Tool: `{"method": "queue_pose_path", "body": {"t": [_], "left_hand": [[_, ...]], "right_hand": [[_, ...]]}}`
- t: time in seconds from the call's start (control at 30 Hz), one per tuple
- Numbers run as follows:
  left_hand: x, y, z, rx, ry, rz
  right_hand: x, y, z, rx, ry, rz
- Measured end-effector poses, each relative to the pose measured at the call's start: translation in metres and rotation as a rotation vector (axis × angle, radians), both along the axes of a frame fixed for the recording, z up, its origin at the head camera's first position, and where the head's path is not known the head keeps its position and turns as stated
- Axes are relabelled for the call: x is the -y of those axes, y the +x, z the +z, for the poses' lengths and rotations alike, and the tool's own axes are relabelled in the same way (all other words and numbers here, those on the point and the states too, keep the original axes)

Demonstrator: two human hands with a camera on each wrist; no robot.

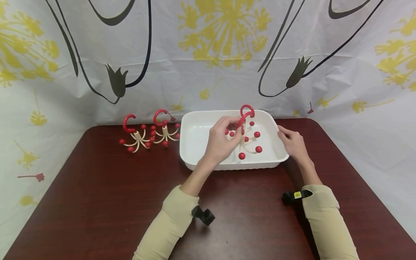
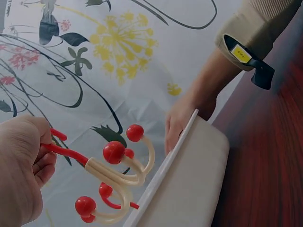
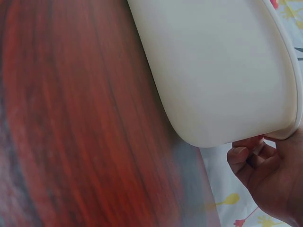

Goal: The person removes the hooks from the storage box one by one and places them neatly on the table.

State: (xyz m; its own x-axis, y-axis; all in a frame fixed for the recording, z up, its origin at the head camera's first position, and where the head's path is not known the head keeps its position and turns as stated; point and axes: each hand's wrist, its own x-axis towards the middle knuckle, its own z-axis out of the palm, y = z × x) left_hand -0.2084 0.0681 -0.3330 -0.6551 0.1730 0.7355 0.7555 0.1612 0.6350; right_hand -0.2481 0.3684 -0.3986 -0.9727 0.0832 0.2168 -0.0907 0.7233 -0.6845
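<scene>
Left hand pinches a many-armed hanger by its red hook, over the white tray. Right hand grips the tray's right rim. Two other hangers on the bench, left of the tray. Held piece looks light, stiff, probably plastic; round tips likely slippery, arms apt to snag. Hook or stem seems the best hold.

Two hangers (side by side) on table, left of tray
</scene>
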Motion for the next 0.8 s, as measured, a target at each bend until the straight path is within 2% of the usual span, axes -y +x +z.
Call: {"method": "queue_pose_path", "body": {"t": [0.37,0.67,0.8], "left_hand": [[0.035,-0.001,0.003,-0.023,-0.028,0.084],[0.064,-0.003,0.014,-0.099,-0.025,0.144],[0.076,-0.002,0.017,-0.094,-0.024,0.168]], "right_hand": [[0.000,0.000,0.000,-0.014,-0.002,0.006],[-0.001,0.001,0.000,-0.029,0.003,0.008],[-0.001,0.000,-0.001,-0.031,0.006,0.008]]}}
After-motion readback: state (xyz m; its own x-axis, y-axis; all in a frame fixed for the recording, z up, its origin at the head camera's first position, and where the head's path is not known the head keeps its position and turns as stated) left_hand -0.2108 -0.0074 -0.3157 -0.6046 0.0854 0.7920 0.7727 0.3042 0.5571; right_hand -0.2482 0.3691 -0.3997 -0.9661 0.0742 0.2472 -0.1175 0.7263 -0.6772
